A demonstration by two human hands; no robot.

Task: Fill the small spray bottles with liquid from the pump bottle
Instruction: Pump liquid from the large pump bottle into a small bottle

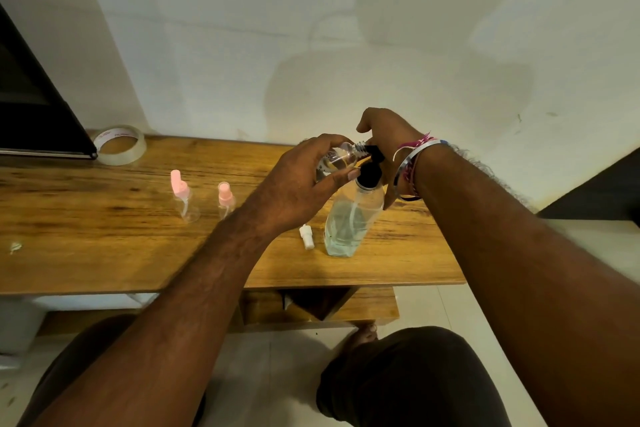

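**Head view: small bottle held at pump spout**

I see the left hand with fingers curled round a small spray bottle, tilted, its neck at the black spout. The right hand presses the pump bottle, centre frame. Two pink-capped bottles stand left.

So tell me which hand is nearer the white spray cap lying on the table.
Left. The left hand holds a small bottle just above and behind the white cap; the right hand is farther back, on the pump bottle top.
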